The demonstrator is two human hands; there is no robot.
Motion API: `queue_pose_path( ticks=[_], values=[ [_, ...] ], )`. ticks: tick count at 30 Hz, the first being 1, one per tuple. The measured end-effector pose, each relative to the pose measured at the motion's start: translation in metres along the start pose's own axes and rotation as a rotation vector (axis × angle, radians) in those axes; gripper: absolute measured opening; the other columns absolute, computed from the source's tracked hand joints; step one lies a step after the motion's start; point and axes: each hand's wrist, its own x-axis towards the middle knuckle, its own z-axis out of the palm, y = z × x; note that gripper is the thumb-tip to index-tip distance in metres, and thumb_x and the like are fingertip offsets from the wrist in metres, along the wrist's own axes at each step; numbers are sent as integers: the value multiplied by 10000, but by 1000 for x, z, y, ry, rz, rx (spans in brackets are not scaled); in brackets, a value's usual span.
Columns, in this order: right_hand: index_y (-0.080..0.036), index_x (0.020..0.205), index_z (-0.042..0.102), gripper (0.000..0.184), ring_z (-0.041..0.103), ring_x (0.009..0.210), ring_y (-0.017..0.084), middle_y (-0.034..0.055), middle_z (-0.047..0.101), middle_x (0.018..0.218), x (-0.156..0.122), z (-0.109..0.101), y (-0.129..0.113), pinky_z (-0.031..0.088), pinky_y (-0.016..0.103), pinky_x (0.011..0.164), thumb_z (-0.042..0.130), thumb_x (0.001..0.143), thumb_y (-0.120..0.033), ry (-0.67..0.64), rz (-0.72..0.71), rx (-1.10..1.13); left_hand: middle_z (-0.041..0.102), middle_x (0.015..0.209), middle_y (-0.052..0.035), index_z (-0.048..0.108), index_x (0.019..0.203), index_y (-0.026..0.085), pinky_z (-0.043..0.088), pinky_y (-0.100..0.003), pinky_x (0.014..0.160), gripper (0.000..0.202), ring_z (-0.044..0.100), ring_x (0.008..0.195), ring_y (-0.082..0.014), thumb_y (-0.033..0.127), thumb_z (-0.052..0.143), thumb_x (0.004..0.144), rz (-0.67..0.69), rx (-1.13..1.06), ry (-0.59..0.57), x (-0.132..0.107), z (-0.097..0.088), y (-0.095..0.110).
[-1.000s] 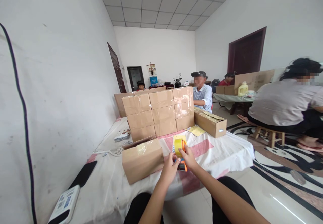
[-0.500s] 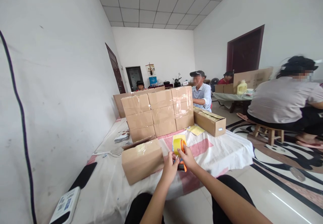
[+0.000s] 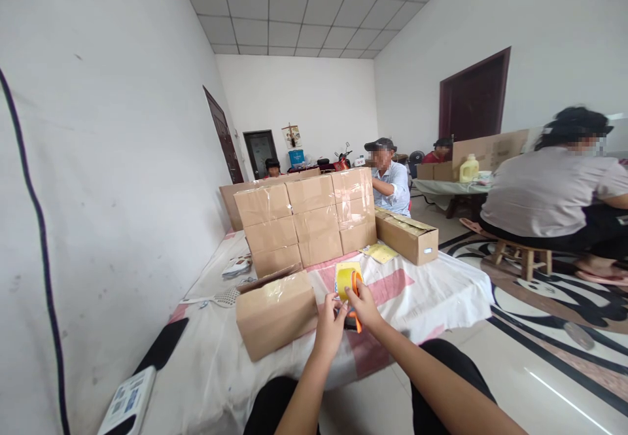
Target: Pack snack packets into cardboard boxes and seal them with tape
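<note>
My right hand [image 3: 362, 303] grips an orange tape dispenser [image 3: 358, 322] that carries a roll of yellowish packing tape [image 3: 346, 284]. Close against its left side is my left hand [image 3: 332, 317], fingers drawn together at the dispenser's front; whatever is between the fingertips is too small to make out. Left of both hands a brown cardboard box [image 3: 277, 314] lies on the cloth-covered table, a shiny strip of tape along its top and a flap raised at the back. A yellow printed card [image 3: 354, 267] lies just behind the tape roll.
Stacked taped boxes [image 3: 314, 216] form a wall behind. A long carton [image 3: 409, 235] and yellow sheets [image 3: 380, 252] lie to the right. At left are a white fly swatter [image 3: 226, 297], papers [image 3: 237, 265] and a white device [image 3: 128, 401]. A co-worker [image 3: 392, 180] sits across the table.
My hands stay nearly in place, with the left fingers shifting slightly at the dispenser. Across the table, the co-worker's forearm has risen toward the head. The view has shifted a little.
</note>
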Motion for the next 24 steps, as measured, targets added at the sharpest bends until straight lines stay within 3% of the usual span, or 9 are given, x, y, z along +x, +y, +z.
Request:
queue_pose_path(
  ticks=[4,9,15,24],
  values=[
    [-207,736,482,339,450,641,151,-16,506,680,5,-1,-2,404,288,614,587,834,-514,29,5,30,651,1074,-69,585,1152,236,501,-383,911,304,634,988,-221,442,552,931,86,126,43,-1,-15,16],
    [-212,718,463,358,436,619,148,-30,464,650,5,-2,-8,390,289,592,596,824,-527,45,21,49,593,1201,-53,759,928,286,476,-399,990,123,575,1101,-242,356,707,841,345,358,-132,-1,-32,32],
    [-217,697,440,366,426,625,146,-36,445,637,1,2,-12,388,289,596,608,813,-520,36,36,56,574,1267,-44,772,930,304,477,-419,1014,136,557,1126,-248,316,766,794,374,394,-175,-5,-29,34],
    [-213,707,457,362,436,629,146,-38,466,645,7,-1,-9,393,291,598,603,804,-529,72,83,108,625,1226,-48,753,966,299,478,-411,963,153,586,1076,-234,317,605,932,516,571,-186,-8,-25,40]
  ],
)
